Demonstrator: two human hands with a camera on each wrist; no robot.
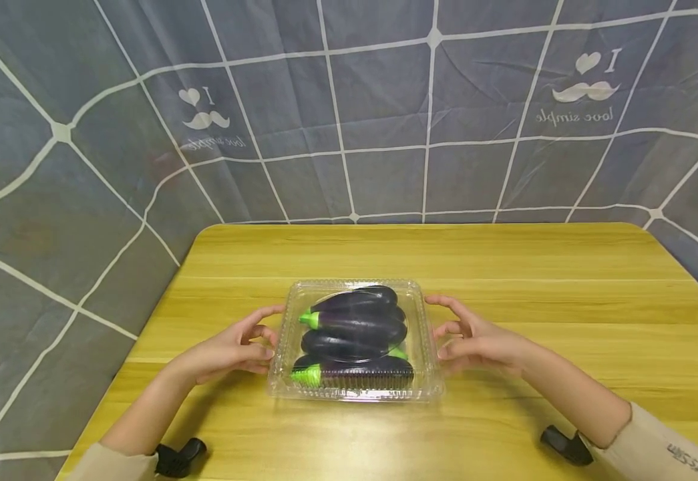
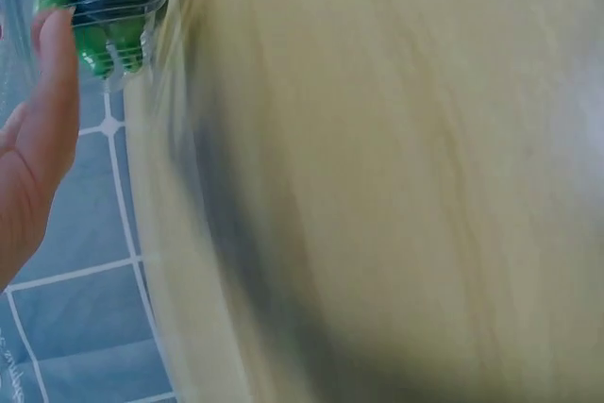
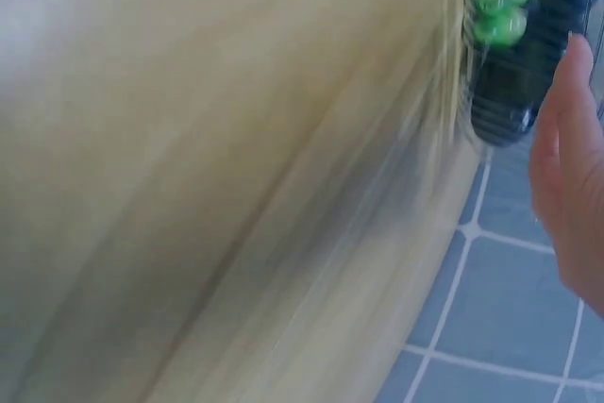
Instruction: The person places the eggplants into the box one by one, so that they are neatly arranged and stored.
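A clear plastic clamshell container lies on the table with its lid over several dark purple eggplants, some showing bright green stem ends. My left hand is at its left side, thumb and fingers spread with the tips right at the wall. On the opposite side is my right hand, its fingers apart and slightly bent, thumb tip by the wall. In the left wrist view the thumb overlaps the container's ribbed side. The right wrist view shows the thumb close beside the eggplants behind the clear plastic.
The wooden table has rounded far corners. A grey curtain with white lines, hearts and moustache prints hangs behind it and along its left side. Black wrist mounts sit by the sleeves.
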